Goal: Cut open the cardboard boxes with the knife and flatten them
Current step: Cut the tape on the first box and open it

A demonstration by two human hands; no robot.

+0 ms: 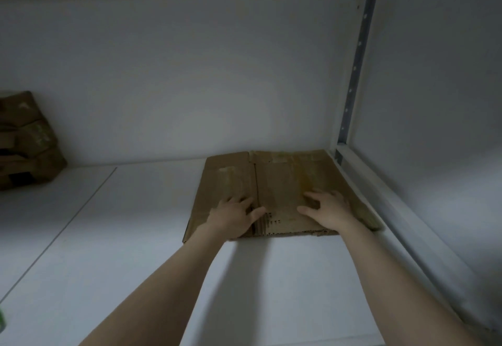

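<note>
Little room past the fingers: far edge of the flattened cardboard box close against the white back wall, touching or almost, hard to tell. Right of the right hand, side edge of the box tight along the white rail of the rack, with a narrow darker strip of cardboard there. In that corner, beyond and right of the fingers, an upright metal post with a row of holes. Much open shelf left of the left hand and on the near side of both wrists. Far left of the fingers, well apart, a stack of other cardboard boxes against the same wall.

Brown, worn, lying flat on the shelf under both hands. One long crease from far edge to near edge, just right of the left thumb. Yellowish tape marks beyond the right fingers. Small dark printed marks and a ragged near edge between the two hands. Both hands palm down on the box, fingers spread; left ones lying flat, right ones a little arched with the tips on the cardboard.
</note>
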